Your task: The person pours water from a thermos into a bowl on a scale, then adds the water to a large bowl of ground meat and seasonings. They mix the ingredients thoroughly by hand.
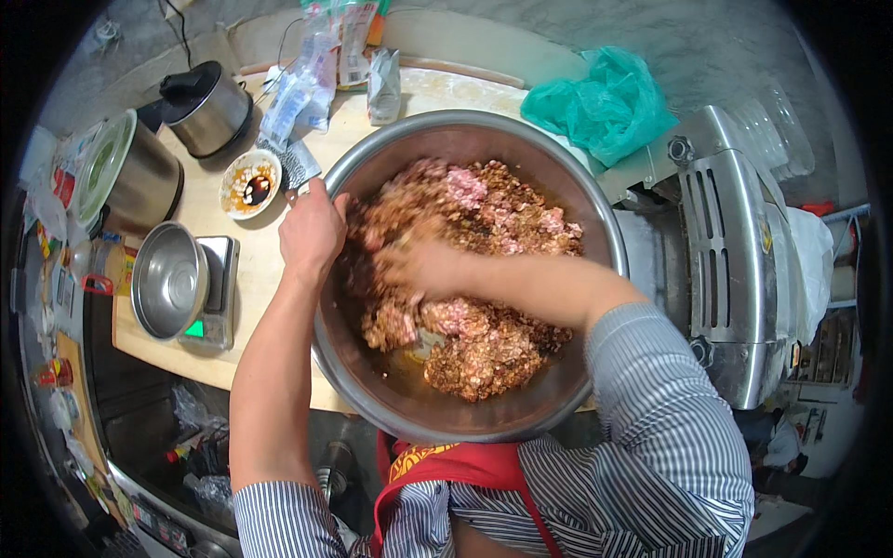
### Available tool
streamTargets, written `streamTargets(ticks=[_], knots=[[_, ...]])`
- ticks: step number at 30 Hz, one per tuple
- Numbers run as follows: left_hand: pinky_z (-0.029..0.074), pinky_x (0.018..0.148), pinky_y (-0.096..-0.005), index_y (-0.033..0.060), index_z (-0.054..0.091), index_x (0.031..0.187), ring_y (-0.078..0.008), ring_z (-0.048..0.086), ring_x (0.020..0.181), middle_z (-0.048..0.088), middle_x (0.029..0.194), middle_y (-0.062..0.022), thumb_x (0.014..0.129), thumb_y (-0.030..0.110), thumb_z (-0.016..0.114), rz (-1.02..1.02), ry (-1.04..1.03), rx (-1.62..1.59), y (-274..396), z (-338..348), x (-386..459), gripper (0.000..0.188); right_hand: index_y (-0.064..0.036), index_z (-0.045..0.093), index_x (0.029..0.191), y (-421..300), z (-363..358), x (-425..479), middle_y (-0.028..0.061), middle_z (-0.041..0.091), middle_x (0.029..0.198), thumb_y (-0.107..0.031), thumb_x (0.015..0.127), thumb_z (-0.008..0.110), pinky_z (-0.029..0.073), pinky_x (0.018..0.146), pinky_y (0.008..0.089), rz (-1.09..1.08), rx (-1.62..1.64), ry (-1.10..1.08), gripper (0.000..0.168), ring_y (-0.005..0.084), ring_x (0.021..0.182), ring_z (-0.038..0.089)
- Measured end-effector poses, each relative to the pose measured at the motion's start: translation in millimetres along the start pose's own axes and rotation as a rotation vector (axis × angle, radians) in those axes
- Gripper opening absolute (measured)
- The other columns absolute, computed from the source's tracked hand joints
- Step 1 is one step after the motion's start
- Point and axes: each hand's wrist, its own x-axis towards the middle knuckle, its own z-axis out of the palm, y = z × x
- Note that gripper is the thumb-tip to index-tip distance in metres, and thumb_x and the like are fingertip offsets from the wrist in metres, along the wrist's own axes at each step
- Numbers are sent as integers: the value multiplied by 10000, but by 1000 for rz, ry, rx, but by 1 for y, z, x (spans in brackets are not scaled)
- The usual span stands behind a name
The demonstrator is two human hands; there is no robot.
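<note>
A wide metal basin (614,237) stands before me, its near rim against my red apron (453,464). Inside lies ground meat (488,349), partly pink and partly browned by a dark sauce or seasoning, with some liquid at the bottom. My left hand (314,227) grips the basin's left rim, thumb on the inner side. Deep in the meat, left of the basin's middle, is my right hand (422,268), blurred by motion. Its fingers are smeared and partly hidden by the meat, so I cannot tell how far they are closed.
A small bowl with dark sauce (251,185) sits left of the basin. Nearby, a steel bowl (171,282) rests on a digital scale (220,293). Metal pots (209,111) and packets (314,84) stand behind. Right are a green plastic bag (603,104) and a steel machine (718,258).
</note>
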Motion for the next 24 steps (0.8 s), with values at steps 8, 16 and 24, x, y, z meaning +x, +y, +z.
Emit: streamTargets(ticks=[8,16,24], knots=[[526,764,-559,3,526,1091,-482,665,875,643,1002,-315,965,360,602,-53,-18,-62,-4,-7,4,386,-224,271,1570,23,0,-146,297,346,1471,-649,805,665,336,1085,621,320,434,-258,959,413,1349,389],[530,760,-545,-2,529,1071,-450,679,866,691,919,-256,971,348,594,-26,12,-20,5,-4,-2,370,-299,177,1604,-68,4,-59,306,260,1568,-244,791,738,188,1132,714,-148,58,-36,990,420,1402,374],[527,768,-547,12,532,1079,-455,679,861,693,910,-260,971,361,591,-14,22,-8,0,-6,1,370,-71,158,1583,73,15,-127,260,503,1416,-804,847,486,549,923,423,544,190,-292,1089,363,1155,621]])
